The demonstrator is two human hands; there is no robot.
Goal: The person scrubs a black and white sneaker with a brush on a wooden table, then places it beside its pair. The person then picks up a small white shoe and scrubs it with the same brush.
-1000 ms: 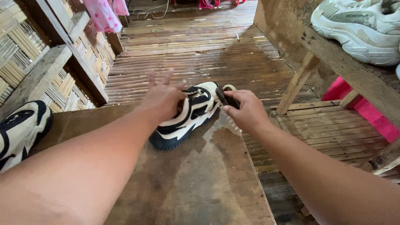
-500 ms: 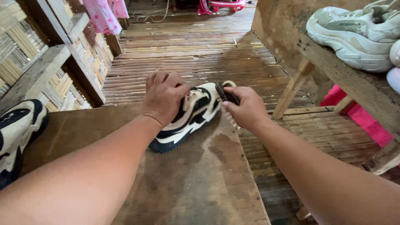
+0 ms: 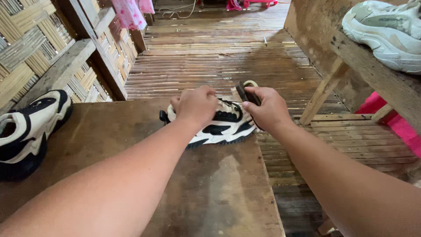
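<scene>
floor: bamboo slats | wall: woven bamboo | furniture: brown wooden table; wooden shelf

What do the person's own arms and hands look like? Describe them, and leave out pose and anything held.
Both forearms are bare up to the frame edge: no sleeves, gloves, watch or bracelets show. The left hand and the right hand carry no visible rings. Fingernails look short and unpainted on the right hand's fingers. No markings or tattoos are visible on either arm.
</scene>
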